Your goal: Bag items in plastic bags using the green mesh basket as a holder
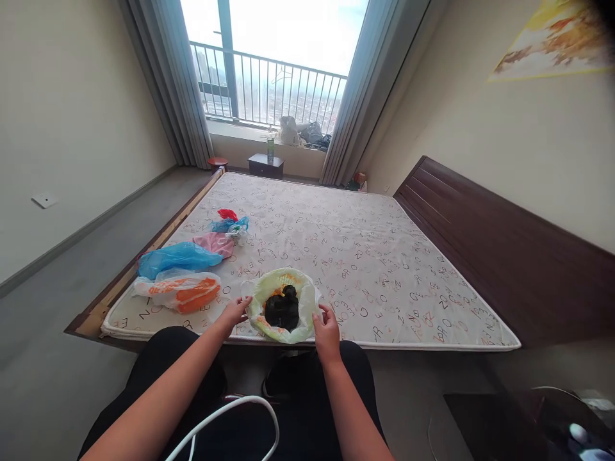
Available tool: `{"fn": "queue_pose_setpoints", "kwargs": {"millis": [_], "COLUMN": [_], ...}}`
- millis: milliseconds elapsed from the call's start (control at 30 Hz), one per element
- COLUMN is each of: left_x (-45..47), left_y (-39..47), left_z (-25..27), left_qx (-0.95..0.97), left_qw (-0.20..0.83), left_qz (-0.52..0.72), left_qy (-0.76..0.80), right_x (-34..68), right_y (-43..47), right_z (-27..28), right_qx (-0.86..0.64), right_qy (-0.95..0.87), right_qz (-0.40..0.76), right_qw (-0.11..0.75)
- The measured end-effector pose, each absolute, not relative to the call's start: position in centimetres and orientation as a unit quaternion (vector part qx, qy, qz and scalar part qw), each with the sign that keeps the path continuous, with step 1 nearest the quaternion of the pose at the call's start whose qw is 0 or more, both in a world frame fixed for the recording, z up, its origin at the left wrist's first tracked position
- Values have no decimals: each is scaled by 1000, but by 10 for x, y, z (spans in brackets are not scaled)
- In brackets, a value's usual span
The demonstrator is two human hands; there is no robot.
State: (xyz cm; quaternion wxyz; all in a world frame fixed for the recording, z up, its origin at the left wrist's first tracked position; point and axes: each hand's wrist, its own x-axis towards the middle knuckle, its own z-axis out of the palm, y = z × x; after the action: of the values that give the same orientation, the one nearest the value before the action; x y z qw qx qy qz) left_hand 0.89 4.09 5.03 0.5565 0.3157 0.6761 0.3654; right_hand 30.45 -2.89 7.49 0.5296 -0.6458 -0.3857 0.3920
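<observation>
Between my two hands a pale green-and-white plastic bag is held wide at the mattress's near edge. A black bundle sits inside it, with some orange showing around it; what it is made of I cannot tell. My left hand pinches the bag's rim on the left. On the right side, the fingers of my right hand are closed on the rim. Left of the bag lie an orange-and-white plastic bag, a blue plastic bag and a pink bag, all crumpled.
Beneath everything is a letter-printed mattress on a wooden bed frame. Smaller blue and red bags lie farther back. The dark headboard rises at right. A white cable loops over my lap.
</observation>
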Motion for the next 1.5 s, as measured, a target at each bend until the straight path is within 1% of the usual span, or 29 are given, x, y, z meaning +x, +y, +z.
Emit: {"fn": "queue_pose_setpoints", "kwargs": {"millis": [133, 267, 367, 433, 500, 567, 700, 767, 867, 967, 1033, 1100, 1133, 1167, 1267, 1333, 1433, 1500], "left_x": [5, -5, -2, 11, 31, 57, 102, 113, 110, 90, 75, 60, 54, 48, 32, 23, 12, 9], "left_y": [49, 52, 49, 44, 37, 29, 14, 7, 3, 7, 14, 23, 27, 32, 46, 57, 72, 78], "left_z": [65, 79, 91, 100, 110, 121, 143, 154, 172, 187, 195, 200, 202, 203, 201, 198, 190, 184], "left_qx": [346, 391, 466, 554, 623, 650, 659, 661, 661, 647, 635, 618, 600, 572, 428, 327, 202, 141], "left_qw": [549, 488, 386, 294, 238, 254, 334, 342, 303, 229, 176, 155, 171, 210, 399, 476, 492, 489], "left_qz": [364, 375, 381, 353, 318, 313, 361, 371, 364, 376, 409, 457, 487, 520, 621, 678, 738, 741], "left_qy": [668, 684, 699, 694, 674, 644, 569, 555, 582, 623, 631, 621, 612, 599, 522, 455, 415, 437], "right_x": [312, 317, 314, 309, 302, 294, 288, 291, 301, 314, 323, 330, 333, 336, 346, 352, 361, 363], "right_y": [-28, -22, -17, -16, -19, -25, -37, -39, -37, -31, -26, -21, -19, -16, -7, 1, 13, 19], "right_z": [60, 52, 51, 53, 54, 55, 55, 55, 57, 59, 59, 59, 60, 61, 70, 82, 105, 120], "right_qx": [-705, -723, -718, -718, -727, -733, -725, -726, -736, -745, -734, -715, -705, -693, -653, -606, -493, -418], "right_qy": [-411, -437, -454, -471, -485, -499, -514, -508, -484, -462, -459, -456, -451, -443, -389, -325, -218, -193], "right_qz": [337, 369, 397, 389, 368, 347, 347, 354, 366, 379, 385, 383, 381, 381, 413, 447, 480, 503], "right_qw": [469, 387, 349, 334, 317, 306, 299, 300, 300, 296, 319, 366, 394, 421, 501, 572, 693, 731]}}
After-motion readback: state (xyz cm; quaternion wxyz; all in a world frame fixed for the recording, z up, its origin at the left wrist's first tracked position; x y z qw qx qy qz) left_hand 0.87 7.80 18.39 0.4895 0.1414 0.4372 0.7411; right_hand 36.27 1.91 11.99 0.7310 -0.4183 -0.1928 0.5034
